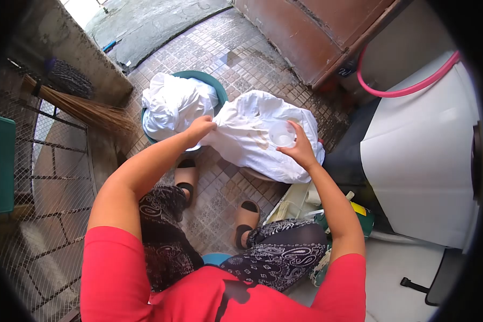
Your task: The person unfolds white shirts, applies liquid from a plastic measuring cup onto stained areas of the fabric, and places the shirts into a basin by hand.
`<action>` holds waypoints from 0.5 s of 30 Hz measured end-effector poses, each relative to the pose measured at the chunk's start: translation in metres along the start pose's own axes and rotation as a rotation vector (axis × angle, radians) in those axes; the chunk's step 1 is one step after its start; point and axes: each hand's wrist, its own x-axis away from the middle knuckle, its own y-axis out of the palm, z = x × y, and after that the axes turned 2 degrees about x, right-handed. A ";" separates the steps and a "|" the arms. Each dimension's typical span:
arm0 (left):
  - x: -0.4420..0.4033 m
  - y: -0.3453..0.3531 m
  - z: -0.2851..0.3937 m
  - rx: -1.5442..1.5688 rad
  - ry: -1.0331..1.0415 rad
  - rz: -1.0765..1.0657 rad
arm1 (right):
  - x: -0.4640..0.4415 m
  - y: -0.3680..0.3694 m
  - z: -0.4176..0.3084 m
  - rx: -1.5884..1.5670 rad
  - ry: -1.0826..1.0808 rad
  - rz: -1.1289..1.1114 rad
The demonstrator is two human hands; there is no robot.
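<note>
My left hand (201, 127) is closed on a gathered corner of a white cloth (241, 121), which spreads to the right over a low support mostly hidden beneath it. A brownish stain shows near the middle of the cloth. In my right hand (301, 147) is a small clear plastic cup (282, 133), gripped by its side just above the cloth. The cup looks pale inside; its contents I cannot make out. Beside my left hand, more bunched white laundry (174, 104) is heaped in a green basin (216, 86).
A straw broom (80, 107) leans by the wire mesh (53, 204) at left. To the right stand a white appliance (418, 145) and a pink hoop-like rim (408, 92). A brown door panel (300, 35) is at the back. My sandalled feet rest on the tiled floor (206, 214).
</note>
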 end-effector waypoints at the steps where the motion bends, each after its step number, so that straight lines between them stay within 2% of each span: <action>1: 0.002 0.001 -0.001 0.104 0.014 -0.036 | -0.009 0.006 0.001 0.007 0.000 0.006; 3: 0.020 0.007 0.013 0.377 -0.095 -0.055 | -0.027 0.025 0.005 -0.069 0.062 -0.024; 4: 0.016 0.010 0.005 0.382 -0.098 -0.057 | -0.033 0.034 0.006 -0.074 0.029 -0.022; 6: 0.011 0.013 -0.018 0.523 -0.271 -0.079 | -0.038 0.053 0.009 -0.084 0.070 -0.058; 9: -0.001 0.013 -0.046 0.383 -0.333 -0.064 | -0.040 0.078 0.023 -0.073 0.098 -0.089; 10: -0.004 0.011 -0.049 0.432 -0.361 -0.155 | -0.040 0.085 0.027 -0.070 0.119 -0.117; 14: -0.017 0.003 -0.056 0.415 -0.428 -0.180 | -0.045 0.099 0.037 0.005 0.103 -0.169; 15: -0.021 0.002 -0.056 0.287 -0.276 -0.129 | -0.047 0.100 0.037 0.084 0.074 -0.174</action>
